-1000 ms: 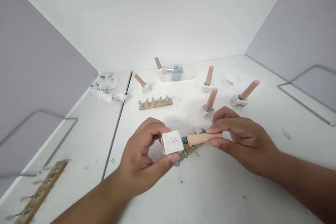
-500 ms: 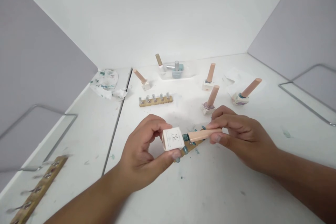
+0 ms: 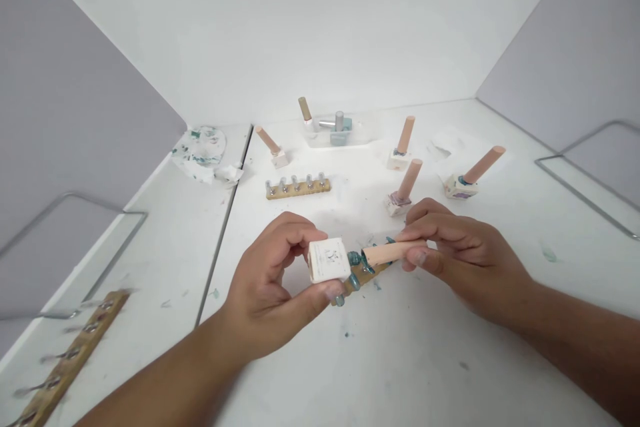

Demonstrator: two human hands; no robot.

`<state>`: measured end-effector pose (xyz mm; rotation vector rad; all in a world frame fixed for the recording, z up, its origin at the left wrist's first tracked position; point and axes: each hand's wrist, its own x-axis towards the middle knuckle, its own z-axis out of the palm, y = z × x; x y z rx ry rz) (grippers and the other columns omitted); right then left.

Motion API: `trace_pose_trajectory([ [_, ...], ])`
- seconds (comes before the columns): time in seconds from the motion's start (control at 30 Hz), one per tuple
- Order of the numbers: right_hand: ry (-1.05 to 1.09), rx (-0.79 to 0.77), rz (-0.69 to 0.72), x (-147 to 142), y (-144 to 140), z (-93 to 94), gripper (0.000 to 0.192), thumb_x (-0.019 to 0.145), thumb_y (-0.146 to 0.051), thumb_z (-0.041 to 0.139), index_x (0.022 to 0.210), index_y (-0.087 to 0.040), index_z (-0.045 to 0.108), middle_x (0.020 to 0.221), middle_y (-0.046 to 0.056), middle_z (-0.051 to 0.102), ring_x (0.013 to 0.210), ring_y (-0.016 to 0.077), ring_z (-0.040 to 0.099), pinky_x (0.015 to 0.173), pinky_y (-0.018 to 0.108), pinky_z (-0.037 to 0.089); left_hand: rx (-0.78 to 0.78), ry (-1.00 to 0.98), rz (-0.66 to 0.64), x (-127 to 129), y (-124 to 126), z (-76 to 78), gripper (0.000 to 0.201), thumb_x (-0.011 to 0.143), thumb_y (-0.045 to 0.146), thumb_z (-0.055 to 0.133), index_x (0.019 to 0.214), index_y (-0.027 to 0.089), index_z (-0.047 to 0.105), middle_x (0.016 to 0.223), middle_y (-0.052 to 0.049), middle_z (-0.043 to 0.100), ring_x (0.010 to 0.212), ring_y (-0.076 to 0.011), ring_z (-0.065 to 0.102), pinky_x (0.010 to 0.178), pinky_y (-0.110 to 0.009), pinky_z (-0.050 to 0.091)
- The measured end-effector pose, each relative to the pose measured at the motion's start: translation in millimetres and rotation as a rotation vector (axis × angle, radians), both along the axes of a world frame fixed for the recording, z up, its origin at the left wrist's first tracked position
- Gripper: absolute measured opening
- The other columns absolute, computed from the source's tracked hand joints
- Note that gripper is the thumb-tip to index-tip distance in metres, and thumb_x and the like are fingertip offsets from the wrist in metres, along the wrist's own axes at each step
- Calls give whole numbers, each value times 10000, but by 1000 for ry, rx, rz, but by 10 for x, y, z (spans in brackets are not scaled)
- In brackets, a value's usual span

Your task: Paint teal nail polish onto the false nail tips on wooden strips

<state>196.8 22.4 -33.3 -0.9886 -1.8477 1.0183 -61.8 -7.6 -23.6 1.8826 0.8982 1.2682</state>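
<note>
My left hand [image 3: 280, 290] pinches a square white nail polish bottle [image 3: 329, 260], tipped on its side with its teal-smeared neck pointing right. My right hand [image 3: 450, 250] grips the long peach cap [image 3: 390, 253] between thumb and fingers. Cap and bottle neck lie close in line; a small gap shows at the neck, and whether the brush is still inside I cannot tell. Just beneath them on the table lies a wooden strip [image 3: 367, 278] bearing teal-painted nail tips [image 3: 355, 281], partly covered by the bottle and cap.
Peach-capped polish bottles [image 3: 410, 181] stand at the right, and another bottle [image 3: 279, 158] at the left. Behind is a clear tray [image 3: 320, 140] with bottles. One wooden strip [image 3: 299, 191] holds clear tips; another strip [image 3: 75, 360] lies lower left. Stained tissue [image 3: 200, 153] sits far left.
The cap has shifted slightly right, away from the bottle, and more of the teal neck shows. The left hand keeps its hold on the bottle. The view has moved a little.
</note>
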Motion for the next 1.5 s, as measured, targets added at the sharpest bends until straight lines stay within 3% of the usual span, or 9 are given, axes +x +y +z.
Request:
trace_pose_trajectory([
  [0.4, -83, 99, -40, 71, 47, 32, 149, 896, -346, 653, 776, -272, 701, 649, 0, 629, 715, 185, 594, 630, 336, 514, 2, -3, 54, -153, 63, 19, 293, 818, 162, 714, 1092, 237, 642, 869, -37, 560, 772, -155, 547, 666, -280, 520],
  [0.57, -163, 299, 15, 85, 82, -14, 47, 889, -257, 662, 869, -283, 695, 677, -9, 647, 759, 188, 603, 689, 359, 505, 0, -3, 77, -163, 104, 17, 271, 823, 161, 720, 1071, 242, 648, 864, -27, 573, 761, -146, 545, 655, -276, 504],
  [0.7, -202, 486, 66, 47, 98, 5, 106, 863, -182, 666, 919, -272, 676, 618, -18, 641, 739, 204, 596, 739, 408, 491, 66, -10, 32, -160, 147, 8, 287, 830, 126, 709, 1094, 226, 652, 864, -28, 584, 754, -141, 540, 637, -280, 500],
  [0.97, -359, 649, 94, 31, 82, 39, 42, 900, -247, 629, 914, -283, 647, 633, -3, 651, 736, 221, 605, 729, 423, 464, 113, -11, 28, -180, 167, -5, 336, 797, 73, 737, 1110, 172, 665, 864, -24, 571, 763, -121, 529, 629, -253, 479],
  [1.5, -401, 721, 110, 5, 77, 56, 54, 898, -212, 657, 905, -249, 619, 614, 16, 637, 788, 232, 566, 680, 399, 435, 140, -51, 25, -171, 182, -4, 377, 776, 43, 759, 1133, 137, 682, 914, -30, 632, 787, -107, 595, 680, -229, 530],
])
